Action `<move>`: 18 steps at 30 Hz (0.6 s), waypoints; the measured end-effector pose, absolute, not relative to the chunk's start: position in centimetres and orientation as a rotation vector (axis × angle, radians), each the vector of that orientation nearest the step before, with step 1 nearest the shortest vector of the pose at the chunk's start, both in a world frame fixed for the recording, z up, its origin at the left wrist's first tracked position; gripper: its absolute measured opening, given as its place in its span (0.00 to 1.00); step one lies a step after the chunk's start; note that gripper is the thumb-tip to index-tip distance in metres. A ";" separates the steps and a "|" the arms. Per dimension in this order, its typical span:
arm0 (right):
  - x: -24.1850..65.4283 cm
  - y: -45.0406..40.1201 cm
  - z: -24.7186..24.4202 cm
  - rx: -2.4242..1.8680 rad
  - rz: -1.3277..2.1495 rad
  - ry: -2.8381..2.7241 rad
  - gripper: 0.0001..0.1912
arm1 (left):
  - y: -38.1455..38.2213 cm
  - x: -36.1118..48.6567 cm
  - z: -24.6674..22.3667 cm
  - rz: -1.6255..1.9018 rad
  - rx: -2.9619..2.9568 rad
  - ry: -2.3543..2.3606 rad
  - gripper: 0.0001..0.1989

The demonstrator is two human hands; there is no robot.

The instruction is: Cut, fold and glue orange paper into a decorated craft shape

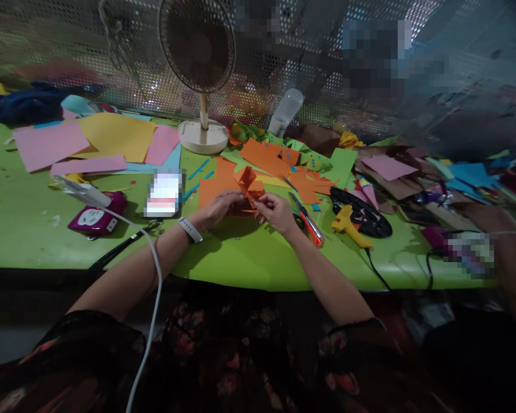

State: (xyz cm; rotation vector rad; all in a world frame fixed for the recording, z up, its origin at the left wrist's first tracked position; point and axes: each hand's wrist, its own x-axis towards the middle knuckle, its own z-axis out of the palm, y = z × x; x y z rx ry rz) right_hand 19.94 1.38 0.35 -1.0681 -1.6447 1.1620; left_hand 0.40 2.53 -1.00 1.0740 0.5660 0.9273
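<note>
An orange folded-paper piece (pixel 246 182), with loops standing up from it, is held between both hands over the green table (pixel 223 258). My left hand (pixel 227 205) grips its left side, fingers closed. On the lower right, my right hand (pixel 276 212) pinches the paper between thumb and fingers. Flat orange paper (pixel 208 192) lies just behind and left of the hands. A red utility knife (pixel 312 226) rests to the right of my right hand, and scissors (pixel 300 221) lie partly hidden beside it.
A yellow glue gun (pixel 348 225) and a black palette tray (pixel 372 215) lie at right. A phone (pixel 164 194) and a purple device (pixel 97 218) are at left. A fan (pixel 203 135) stands behind. A white cable (pixel 157 287) crosses my left arm. Another person's arm (pixel 509 258) is far right.
</note>
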 end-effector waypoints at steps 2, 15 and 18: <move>19.9 1.4 0.3 -1.079 1.152 -1.654 0.20 | 2.4 0.4 -0.8 0.923 1.069 0.566 0.10; 19.9 1.4 0.0 -1.128 1.147 -1.663 0.24 | 2.3 0.5 -0.5 0.863 1.044 0.570 0.11; 20.0 1.5 -0.2 -1.119 1.130 -1.668 0.23 | 2.4 0.4 -0.7 0.872 1.033 0.613 0.09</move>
